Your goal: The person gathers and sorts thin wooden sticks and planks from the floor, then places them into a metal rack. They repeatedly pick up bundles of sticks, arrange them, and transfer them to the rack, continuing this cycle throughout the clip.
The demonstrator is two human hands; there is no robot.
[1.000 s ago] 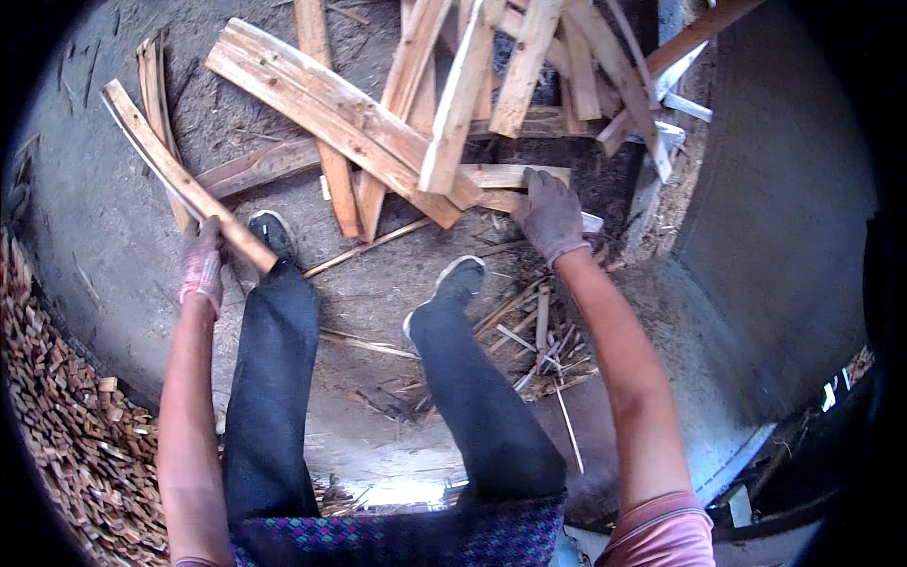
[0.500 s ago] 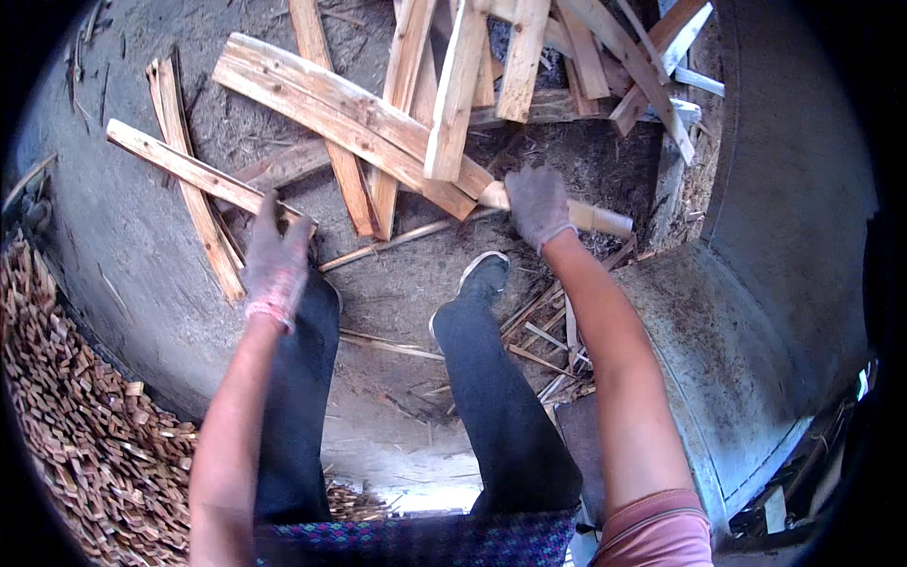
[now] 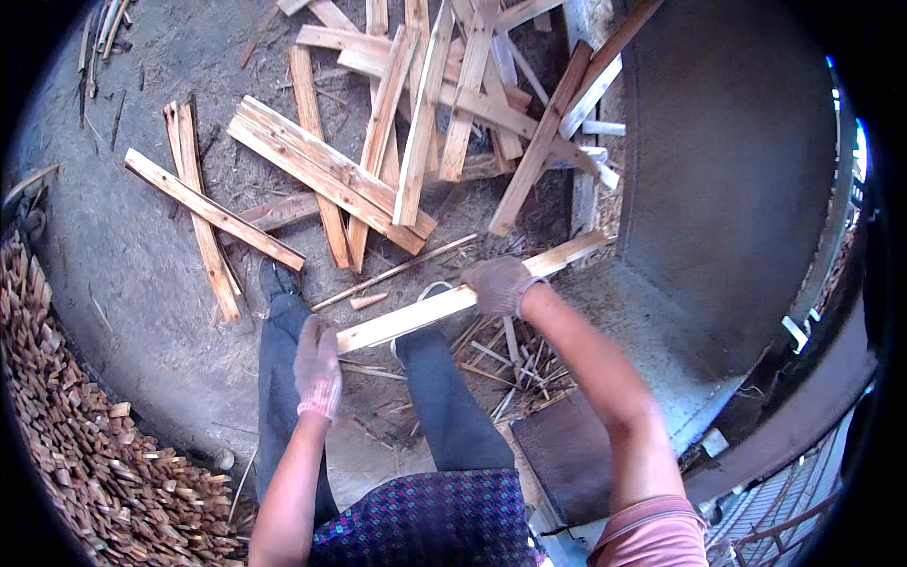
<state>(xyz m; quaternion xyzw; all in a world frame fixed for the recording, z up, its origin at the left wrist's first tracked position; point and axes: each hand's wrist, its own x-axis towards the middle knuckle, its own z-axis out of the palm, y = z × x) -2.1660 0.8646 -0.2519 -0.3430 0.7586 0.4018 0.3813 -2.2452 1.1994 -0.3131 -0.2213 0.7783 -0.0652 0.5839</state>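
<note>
My right hand point(image 3: 501, 285), in a greyish work glove, is closed round a pale wooden strip point(image 3: 416, 317). The strip slants across in front of my legs, its right end reaching toward the metal sheet. At the strip's lower left end is my gloved left hand point(image 3: 318, 370), slightly blurred, fingers stretched out and not wrapped round the wood. Whether it touches the end I cannot tell. Beyond my hands, a wide split board point(image 3: 326, 175) lies over other pieces, and a narrow wooden strip point(image 3: 213, 210) crosses another on the ground at the left.
A jumbled heap of wooden slats point(image 3: 453, 94) covers the far middle. Thin splinters point(image 3: 510, 354) lie near my right foot. A large bent metal sheet point(image 3: 718, 170) stands at the right. Cut wood pieces point(image 3: 104, 435) are stacked densely at the lower left.
My right hand has drawn the strip out from the heap, nearer to me and leftward. My left hand has moved from beside the narrow strip at the left to the drawn strip's end.
</note>
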